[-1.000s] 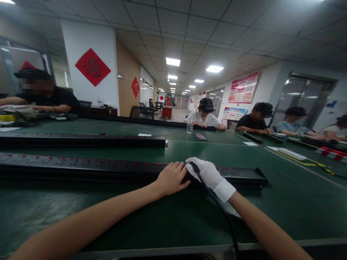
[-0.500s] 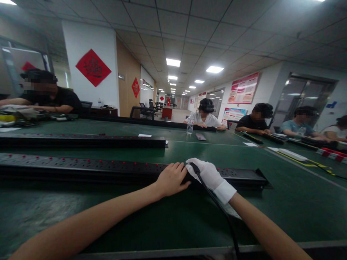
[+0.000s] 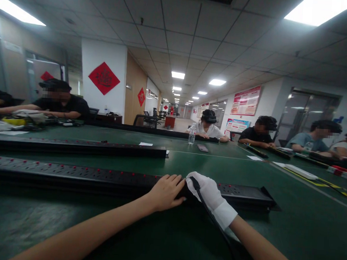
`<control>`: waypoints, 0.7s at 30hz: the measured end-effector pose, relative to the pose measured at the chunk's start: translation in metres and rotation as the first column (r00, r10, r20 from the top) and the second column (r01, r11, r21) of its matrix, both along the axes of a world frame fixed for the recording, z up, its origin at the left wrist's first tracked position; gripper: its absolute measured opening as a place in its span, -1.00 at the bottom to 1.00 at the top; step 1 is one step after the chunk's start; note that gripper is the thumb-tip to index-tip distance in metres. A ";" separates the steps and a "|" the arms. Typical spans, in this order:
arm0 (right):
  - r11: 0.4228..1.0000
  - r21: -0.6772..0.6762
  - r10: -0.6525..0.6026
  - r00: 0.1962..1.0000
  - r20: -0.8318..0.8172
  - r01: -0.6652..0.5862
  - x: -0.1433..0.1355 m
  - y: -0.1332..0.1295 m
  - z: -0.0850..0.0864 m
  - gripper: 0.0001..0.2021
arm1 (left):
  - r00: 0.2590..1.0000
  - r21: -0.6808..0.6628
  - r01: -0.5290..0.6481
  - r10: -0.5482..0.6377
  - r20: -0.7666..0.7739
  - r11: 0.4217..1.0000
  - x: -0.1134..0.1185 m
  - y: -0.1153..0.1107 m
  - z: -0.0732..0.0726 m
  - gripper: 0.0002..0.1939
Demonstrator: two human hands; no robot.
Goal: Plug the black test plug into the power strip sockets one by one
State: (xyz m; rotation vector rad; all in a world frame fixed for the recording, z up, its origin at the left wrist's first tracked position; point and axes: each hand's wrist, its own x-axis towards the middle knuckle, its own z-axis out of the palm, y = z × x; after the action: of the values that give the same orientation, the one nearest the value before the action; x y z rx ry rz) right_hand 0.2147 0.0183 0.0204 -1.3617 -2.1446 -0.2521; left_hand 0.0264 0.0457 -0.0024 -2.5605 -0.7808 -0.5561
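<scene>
A long black power strip (image 3: 100,177) with red dots along its top lies across the green table in front of me. My left hand (image 3: 166,192), bare, rests on the strip, its fingers over the top and its thumb at the near side. Just right of it my right hand (image 3: 205,189), in a white glove, is closed around the black plug (image 3: 194,183) of a cable (image 3: 208,213), held at the strip's top. The cable runs down toward me. The plug's front end is hidden by the glove.
Behind lies a second black strip (image 3: 131,151). Farther off are a clear bottle (image 3: 191,136), paper (image 3: 146,144) and a white bar (image 3: 300,172) by yellow tape. Several people sit around the table, one straight across (image 3: 207,128). A cluttered pile (image 3: 24,117) is at the left.
The view has tilted up, so the table and hands appear lower. The near strip has shifted a little to the right. Both hands keep their places on it.
</scene>
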 end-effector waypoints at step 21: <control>0.999 0.045 -0.009 0.993 0.114 0.003 0.000 0.002 0.009 -0.78 | 0.996 0.058 -0.087 0.087 0.010 0.995 -0.026 0.008 -0.004 -0.42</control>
State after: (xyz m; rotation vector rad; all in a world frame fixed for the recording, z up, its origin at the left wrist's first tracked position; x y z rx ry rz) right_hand 0.2149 0.0204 0.0297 -1.3576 -2.2146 -0.3873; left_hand 0.0007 0.0533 -0.0065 -2.4599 -0.8614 -0.5532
